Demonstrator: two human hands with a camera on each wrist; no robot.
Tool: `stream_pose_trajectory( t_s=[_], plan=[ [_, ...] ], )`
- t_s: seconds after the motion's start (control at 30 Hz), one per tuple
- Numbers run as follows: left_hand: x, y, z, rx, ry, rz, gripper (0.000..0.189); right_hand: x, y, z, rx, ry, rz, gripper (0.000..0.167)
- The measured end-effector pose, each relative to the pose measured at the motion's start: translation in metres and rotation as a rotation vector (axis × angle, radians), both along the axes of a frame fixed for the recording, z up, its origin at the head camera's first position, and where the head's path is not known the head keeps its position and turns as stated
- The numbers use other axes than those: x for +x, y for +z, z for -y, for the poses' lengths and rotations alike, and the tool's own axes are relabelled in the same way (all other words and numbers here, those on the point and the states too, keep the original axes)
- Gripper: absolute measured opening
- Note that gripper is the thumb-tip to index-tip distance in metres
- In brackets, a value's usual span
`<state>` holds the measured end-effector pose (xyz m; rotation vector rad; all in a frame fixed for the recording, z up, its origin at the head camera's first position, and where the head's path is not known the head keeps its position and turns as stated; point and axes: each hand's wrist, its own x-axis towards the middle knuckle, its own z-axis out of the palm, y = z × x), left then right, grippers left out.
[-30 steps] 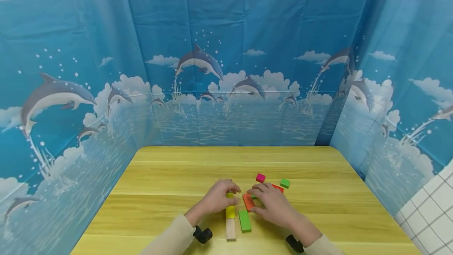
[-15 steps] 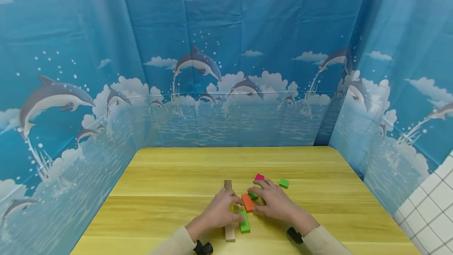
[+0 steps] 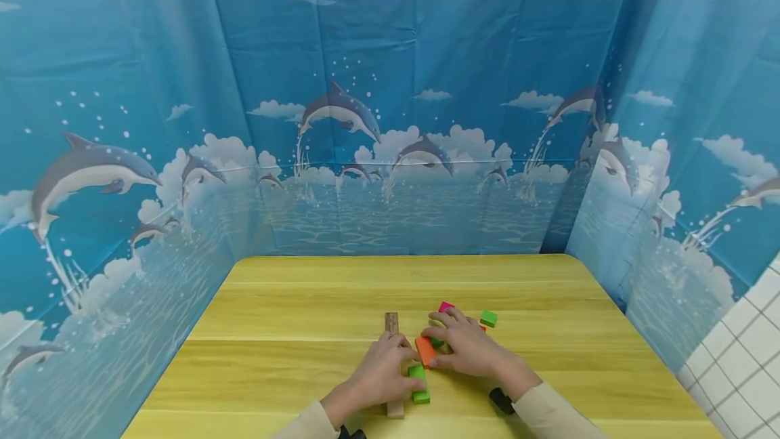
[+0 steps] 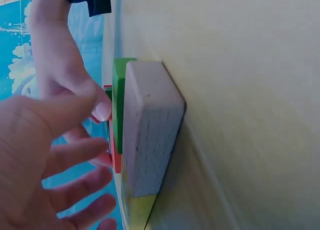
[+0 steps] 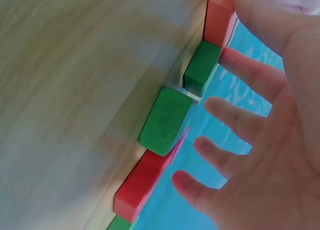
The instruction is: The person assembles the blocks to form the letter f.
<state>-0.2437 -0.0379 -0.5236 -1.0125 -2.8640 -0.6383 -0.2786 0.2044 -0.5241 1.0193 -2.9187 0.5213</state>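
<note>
My left hand [image 3: 384, 372] hovers over a light green block [image 3: 419, 391], its thumb in front of it in the head view and its fingers spread. Beneath the hand runs a line of blocks: a brown one [image 3: 391, 322] at the far end, a pale wooden one [image 4: 152, 120] at the near end, and a yellow one [image 4: 137, 210] seen in the left wrist view. My right hand [image 3: 472, 347] is beside an orange block [image 3: 424, 352], thumb and index close to it; contact is unclear. A dark green block [image 5: 202, 67] lies by its index finger.
Farther back lie a pink block [image 3: 446, 306] and a small green block [image 3: 488, 318]. A red block [image 5: 140, 182] is partly hidden by the right hand in the head view. The wooden table [image 3: 292, 303] is bordered by a blue dolphin curtain [image 3: 341, 208].
My left hand has come nearer and right, from over the yellow block to over the light green block, uncovering the brown block. The right hand has shifted slightly; the orange block stays about where it was.
</note>
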Motion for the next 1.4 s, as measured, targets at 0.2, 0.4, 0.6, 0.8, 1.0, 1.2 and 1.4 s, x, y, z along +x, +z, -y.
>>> stream_pose_trajectory(
  t_s=[0.2,0.4,0.6,0.8,1.0,1.2,1.4],
  plan=[
    [-0.003,-0.004,0.003,0.022,0.08,-0.056,0.043,-0.001,0.0,0.004,-0.01,0.004,-0.009,0.054],
    [-0.004,-0.004,0.008,0.003,0.112,-0.068,0.05,-0.003,0.003,0.006,-0.035,0.018,-0.021,0.049],
    [-0.006,0.0,0.012,-0.027,0.096,-0.035,0.058,-0.004,0.005,0.007,-0.047,0.011,-0.035,0.048],
    [-0.008,0.002,0.021,-0.066,0.045,0.041,0.07,-0.004,0.007,0.01,-0.096,-0.026,-0.009,0.049],
    [-0.009,0.006,0.03,-0.124,-0.023,0.13,0.083,-0.005,0.008,0.01,-0.121,-0.048,0.006,0.048],
    [-0.009,0.01,0.034,-0.17,-0.08,0.195,0.093,-0.005,0.009,0.01,-0.135,-0.058,-0.003,0.045],
    [-0.009,0.008,0.036,-0.23,-0.111,0.208,0.097,-0.003,0.009,0.013,-0.164,-0.052,-0.037,0.037]
  ],
)
